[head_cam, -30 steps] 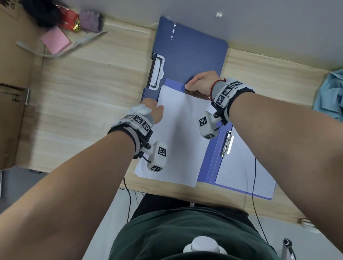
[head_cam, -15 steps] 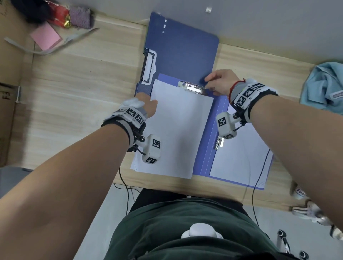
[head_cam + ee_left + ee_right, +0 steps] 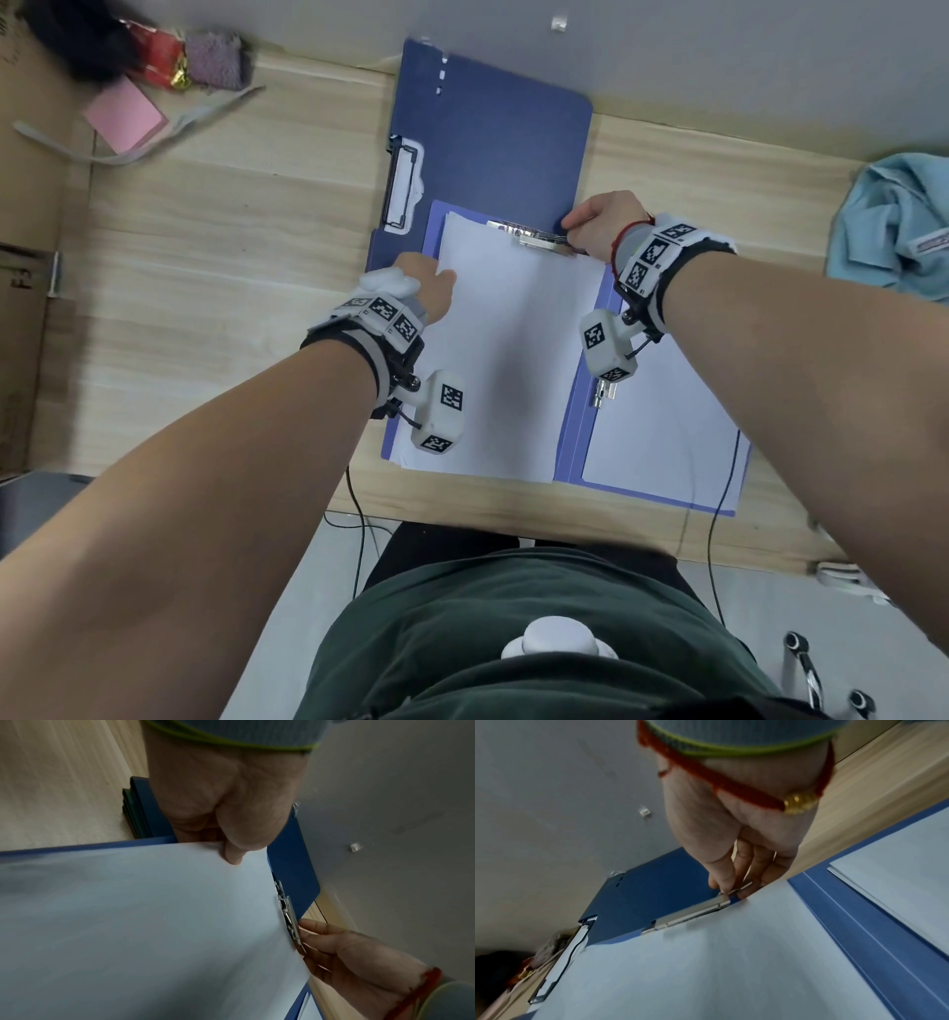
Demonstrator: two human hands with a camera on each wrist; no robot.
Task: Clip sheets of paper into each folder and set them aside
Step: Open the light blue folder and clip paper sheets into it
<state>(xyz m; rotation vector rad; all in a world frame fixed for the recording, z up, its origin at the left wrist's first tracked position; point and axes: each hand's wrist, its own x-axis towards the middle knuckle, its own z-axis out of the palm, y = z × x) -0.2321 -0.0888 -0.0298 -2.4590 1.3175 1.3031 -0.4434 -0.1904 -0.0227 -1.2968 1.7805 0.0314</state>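
Observation:
An open blue folder [image 3: 575, 411] lies on the wooden desk in front of me, with white sheets of paper [image 3: 508, 360] on its left half. My left hand [image 3: 429, 288] pinches the sheets' left edge, thumb [image 3: 232, 854] on top. At the sheets' top edge, my right hand [image 3: 598, 226] pinches the right end of the folder's metal clip [image 3: 534, 239], with thumb [image 3: 722, 876] and fingers around its lever. The clip [image 3: 693, 914] sits over the paper's top edge. The folder's right half holds more white paper [image 3: 662, 426].
A darker blue folder [image 3: 493, 149] with its own clip [image 3: 403, 187] lies behind, reaching the grey wall. Pink notes [image 3: 126, 121], a red packet [image 3: 162, 56] and a cardboard box [image 3: 25, 257] are on the left. Light blue cloth [image 3: 904, 226] lies at the right.
My right hand slid from over the middle of the clip to its right end, uncovering the clip. The sheets moved up under it. My left hand stayed on the paper's left edge.

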